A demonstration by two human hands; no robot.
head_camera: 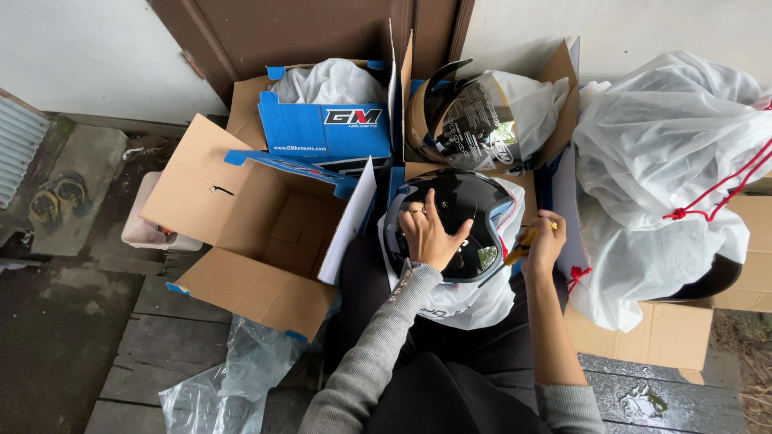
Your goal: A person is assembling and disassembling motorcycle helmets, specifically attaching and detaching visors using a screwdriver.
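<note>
Porch boards; helmet [458, 233] under left hand [430, 235]

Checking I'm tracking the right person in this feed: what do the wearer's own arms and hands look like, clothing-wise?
Both hands are bare, no gloves. The left hand comes out of a long grey knit sleeve with small buttons along the cuff. The right hand has its grey sleeve pushed up near the elbow, forearm uncovered.

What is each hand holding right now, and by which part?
Left hand rests flat on the black helmet's crown, no grasp. Right hand grips a yellow-handled tool by its handle.
</note>
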